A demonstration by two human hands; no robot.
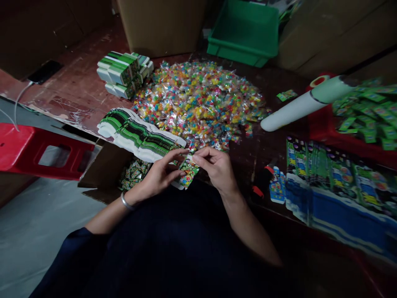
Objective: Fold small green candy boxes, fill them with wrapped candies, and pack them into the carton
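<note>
Between my two hands is a small printed candy box (189,173), green with colourful pictures. My left hand (166,170) grips its left side with thumb and fingers. At its upper right end, the thumb and fingers of my right hand (215,165) pinch the edge. Just beyond lies a long fanned row of flat green and white cartons (139,136). Behind my hands rises a big heap of clear packets of coloured candy (201,99). An open cardboard box (105,169) with several small filled boxes (135,173) sits below the table edge, left of my left hand.
Bundled cartons (119,70) are stacked back left, near a phone (46,72) on a cable. A green tray (242,51) stands behind the heap. To the right are a white roll (297,109), printed sheets (328,165), a blue carton (277,185) and a red container (322,120) of green packs. A red stool (27,149) is left.
</note>
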